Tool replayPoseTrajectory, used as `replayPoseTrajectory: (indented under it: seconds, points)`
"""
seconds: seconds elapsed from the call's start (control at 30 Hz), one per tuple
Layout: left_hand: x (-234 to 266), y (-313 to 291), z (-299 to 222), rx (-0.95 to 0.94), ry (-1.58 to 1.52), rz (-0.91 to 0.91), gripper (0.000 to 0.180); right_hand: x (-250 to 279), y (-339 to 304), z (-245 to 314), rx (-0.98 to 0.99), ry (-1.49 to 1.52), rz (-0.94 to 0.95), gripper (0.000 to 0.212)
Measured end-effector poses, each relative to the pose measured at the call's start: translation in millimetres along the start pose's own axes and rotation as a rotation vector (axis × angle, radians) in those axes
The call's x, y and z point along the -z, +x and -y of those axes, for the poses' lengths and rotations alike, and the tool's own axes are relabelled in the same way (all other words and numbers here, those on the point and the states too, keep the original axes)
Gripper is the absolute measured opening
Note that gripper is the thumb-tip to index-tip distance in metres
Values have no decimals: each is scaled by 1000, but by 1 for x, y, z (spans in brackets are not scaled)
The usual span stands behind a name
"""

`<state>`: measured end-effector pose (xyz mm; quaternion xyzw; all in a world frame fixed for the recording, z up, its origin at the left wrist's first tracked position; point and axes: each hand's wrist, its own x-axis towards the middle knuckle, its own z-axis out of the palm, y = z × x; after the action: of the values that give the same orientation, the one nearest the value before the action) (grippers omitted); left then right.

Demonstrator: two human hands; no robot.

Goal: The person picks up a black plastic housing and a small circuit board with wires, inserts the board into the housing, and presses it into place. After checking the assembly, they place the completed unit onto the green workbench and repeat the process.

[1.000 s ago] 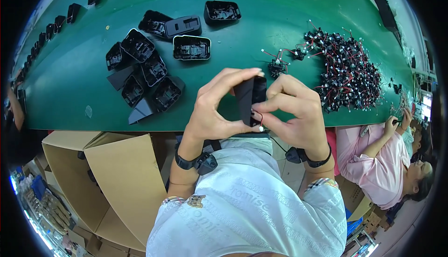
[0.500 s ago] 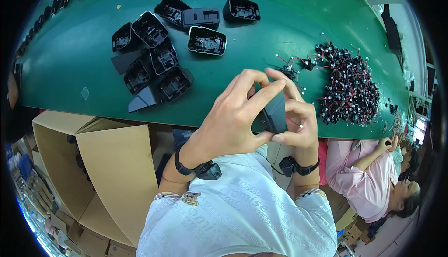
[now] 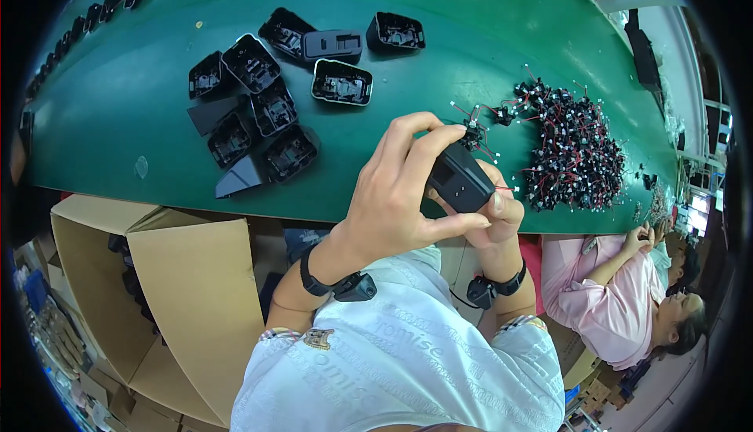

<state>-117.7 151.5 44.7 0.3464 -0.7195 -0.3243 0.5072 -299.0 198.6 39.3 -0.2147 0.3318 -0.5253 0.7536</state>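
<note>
Between my two hands, just over the table's near edge, is a black plastic housing (image 3: 463,179). My left hand (image 3: 396,189) has its fingers over the housing's far end and its thumb stretched along the near side. My right hand (image 3: 499,211) grips the housing's right side, thumb bent against its near corner. A short red wire with a white connector sticks out by the right fingers; what it joins is hidden. Beyond the hands lies a small black part with wires (image 3: 472,136). Left of them sits an open black housing (image 3: 343,83) with its inside facing up.
More black housings (image 3: 274,108) cluster on the green table (image 3: 118,130). A heap of wired black parts (image 3: 571,154) lies to the right. An open cardboard box (image 3: 196,291) stands below the left table edge. A person in pink (image 3: 600,299) sits at right.
The housing has turned in my hands, so a broader face with a recess shows now. My left thumb has straightened, and my right hand has shifted slightly down. The view has moved a little.
</note>
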Motion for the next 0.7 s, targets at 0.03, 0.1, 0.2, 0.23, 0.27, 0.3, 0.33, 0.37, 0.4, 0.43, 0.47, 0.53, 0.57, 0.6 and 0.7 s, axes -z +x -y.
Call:
replayPoseTrajectory:
  seconds: [0.03, 0.1, 0.2, 0.23, 0.27, 0.3, 0.33, 0.37, 0.4, 0.43, 0.47, 0.53, 0.57, 0.6, 0.7]
  points:
    - [-1, 1, 0, -1, -14, -37, 88, -1, 0, 4, 12, -5, 6, 37]
    - [3, 5, 5, -15, -12, -42, 84, -4, 1, 17, 98, -76, 25, 35]
    - [19, 12, 12, 67, 112, -63, 56, -5, 44, 67, 546, -821, 99, 26]
    - [20, 18, 21, 56, 214, -83, 48, -7, 64, 88, 707, -1176, 28, 29]
    - [20, 25, 24, 34, 304, -118, 38, -10, 85, 113, 801, -1474, 0, 34]
    - [21, 35, 24, 10, 310, -123, 38, -2, 111, 133, 792, -1567, -16, 35]
    - [19, 43, 23, -8, 339, -119, 39, -1, 132, 153, 841, -1745, -47, 37]
    - [16, 51, 23, -22, 373, -117, 39, 7, 155, 170, 869, -1937, -58, 35]
    - [17, 56, 23, -11, 389, -99, 40, 12, 178, 180, 900, -2122, -64, 34]
    - [15, 61, 27, -32, 393, -109, 40, 20, 198, 186, 928, -2123, -71, 34]
    - [12, 66, 30, -62, 442, -119, 39, 31, 217, 190, 828, -2187, -63, 32]
    - [9, 71, 38, -55, 548, -82, 45, 39, 236, 189, 725, -2237, -58, 28]
    - [6, 75, 42, -70, 549, -94, 45, 41, 243, 187, 723, -2228, -66, 27]
    - [3, 79, 44, -41, 620, -34, 46, 45, 252, 186, 721, -2237, -53, 27]
    - [1, 92, 58, 6, 733, 94, 53, 40, 266, 181, 638, -2365, -65, 26]
